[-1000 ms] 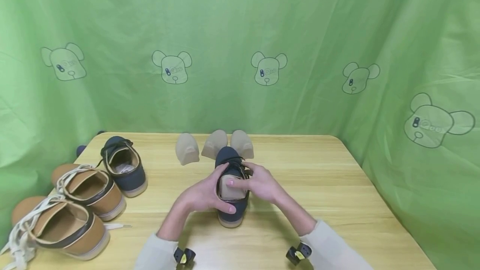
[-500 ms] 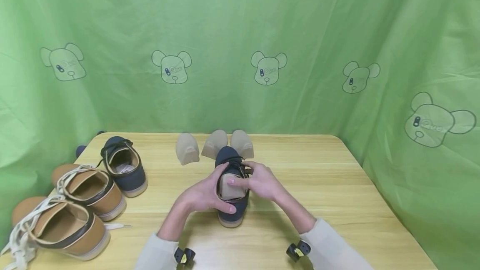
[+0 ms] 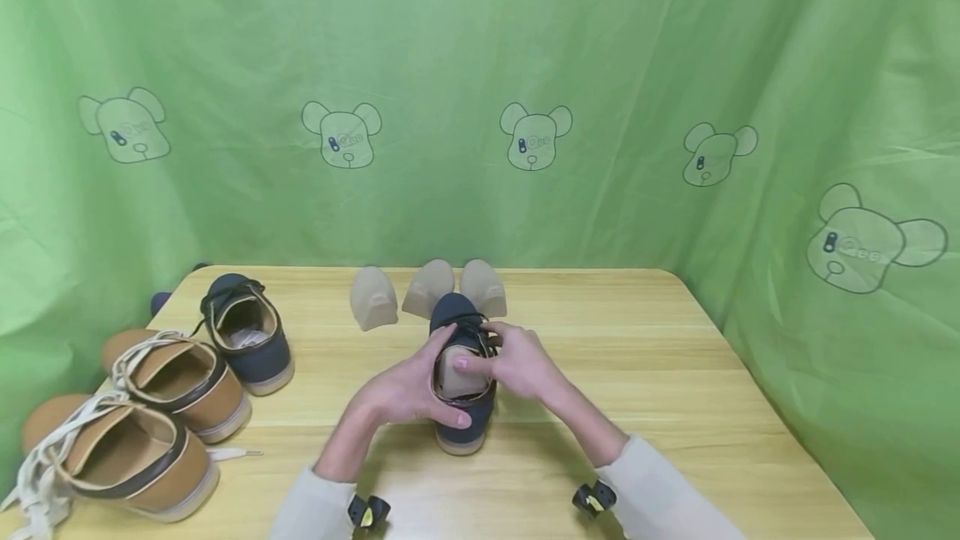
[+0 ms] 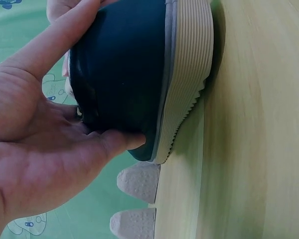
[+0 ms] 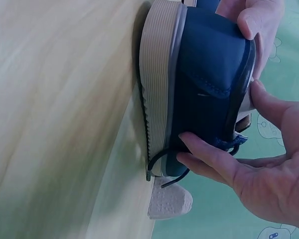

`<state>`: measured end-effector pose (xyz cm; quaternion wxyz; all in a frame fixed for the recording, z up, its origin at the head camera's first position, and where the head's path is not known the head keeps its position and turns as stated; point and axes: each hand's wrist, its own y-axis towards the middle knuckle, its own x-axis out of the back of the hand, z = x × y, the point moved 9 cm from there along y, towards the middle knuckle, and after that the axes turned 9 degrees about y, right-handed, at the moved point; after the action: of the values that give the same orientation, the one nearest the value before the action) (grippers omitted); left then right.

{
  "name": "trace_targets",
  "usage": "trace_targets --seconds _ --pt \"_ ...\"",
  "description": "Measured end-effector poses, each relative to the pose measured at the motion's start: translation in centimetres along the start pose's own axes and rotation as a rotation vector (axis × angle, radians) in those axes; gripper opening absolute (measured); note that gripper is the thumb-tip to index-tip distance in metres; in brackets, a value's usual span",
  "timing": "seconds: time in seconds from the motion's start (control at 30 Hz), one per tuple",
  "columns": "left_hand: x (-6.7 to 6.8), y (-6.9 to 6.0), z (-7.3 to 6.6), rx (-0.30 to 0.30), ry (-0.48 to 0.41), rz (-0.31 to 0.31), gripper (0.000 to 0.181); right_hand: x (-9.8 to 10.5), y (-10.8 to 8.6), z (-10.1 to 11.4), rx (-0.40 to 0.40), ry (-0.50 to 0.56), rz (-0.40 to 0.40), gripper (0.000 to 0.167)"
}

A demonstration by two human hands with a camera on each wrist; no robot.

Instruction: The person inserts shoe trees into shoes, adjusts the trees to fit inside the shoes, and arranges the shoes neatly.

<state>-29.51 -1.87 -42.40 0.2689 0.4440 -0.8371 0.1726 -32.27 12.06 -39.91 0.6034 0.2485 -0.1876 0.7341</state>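
Observation:
A navy lace-up shoe (image 3: 480, 422) stands on the table, toe pointing away, with a grey-beige molded pulp shoe insert (image 3: 456, 382) in its opening. My left hand (image 3: 408, 388) holds the shoe from the left, its thumb across the heel and fingers along the side. On the other side, my right hand (image 3: 521, 363) has its thumb on the insert and its fingers against the shoe's flank by the dark laces. In the right wrist view those fingers touch the navy upper (image 5: 204, 109). The insert's front part is hidden inside the shoe.
Pulp inserts lie beyond the toe: one at left (image 3: 373, 298), one in the middle (image 3: 430, 288) and one at right (image 3: 483, 286). At the left stand another navy shoe (image 3: 262, 363) and two tan shoes with white laces, one farther (image 3: 217, 407), one nearer (image 3: 176, 473).
The insert's rear edge appears slightly farther from the shoe's heel, towards the toe. Both hands keep nearly the same places on the shoe.

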Motion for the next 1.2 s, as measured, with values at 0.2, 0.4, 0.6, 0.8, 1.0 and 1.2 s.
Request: trace_targets --seconds 0.2,0.4,0.6,0.8,1.0,1.2 --pt "-0.03 0.00 -0.12 0.001 -0.006 0.004 0.133 0.16 0.11 0.03 -0.005 0.011 -0.010 0.084" --pt "0.10 -0.03 -0.32 -0.003 -0.015 0.002 0.134 0.23 0.17 0.25 0.000 0.003 -0.021 0.084" --pt "0.08 -0.06 -0.28 0.003 -0.009 0.006 0.135 0.18 0.17 0.27 0.002 -0.016 -0.041 0.080" --pt "0.04 -0.06 -0.30 0.009 -0.020 0.012 0.137 0.15 0.30 0.28 0.009 -0.030 -0.049 0.078" --pt "0.06 -0.15 -0.48 0.006 -0.020 0.019 0.137 0.21 0.67 -0.09 0.006 -0.016 -0.058 0.076" --pt "0.00 -0.17 -0.66 -0.015 -0.026 0.023 0.138 0.21 0.83 0.21 0.039 -0.035 -0.078 0.063"
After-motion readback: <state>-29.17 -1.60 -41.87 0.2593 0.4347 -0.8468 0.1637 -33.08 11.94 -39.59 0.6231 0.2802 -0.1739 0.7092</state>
